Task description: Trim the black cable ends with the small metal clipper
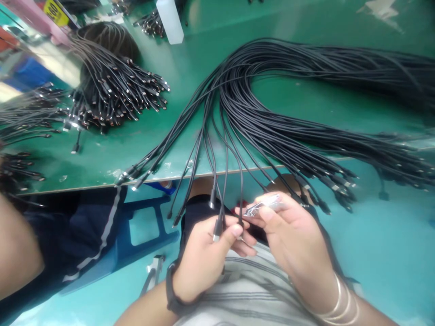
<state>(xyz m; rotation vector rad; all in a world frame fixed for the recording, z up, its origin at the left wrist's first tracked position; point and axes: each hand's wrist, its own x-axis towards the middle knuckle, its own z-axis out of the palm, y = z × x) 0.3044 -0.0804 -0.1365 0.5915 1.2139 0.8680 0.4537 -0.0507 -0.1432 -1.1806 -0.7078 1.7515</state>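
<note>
Cables (244, 113), black and bundled, sweep across the green workbench (102, 167) and droop over its edge toward the middle of my feed. Left hand (200, 260) pinches several strands close to their connectors (216, 232). Right hand (292, 235) clenches a small metal nail clipper (263, 206) between thumb and fingers, just beside those strands.
</note>
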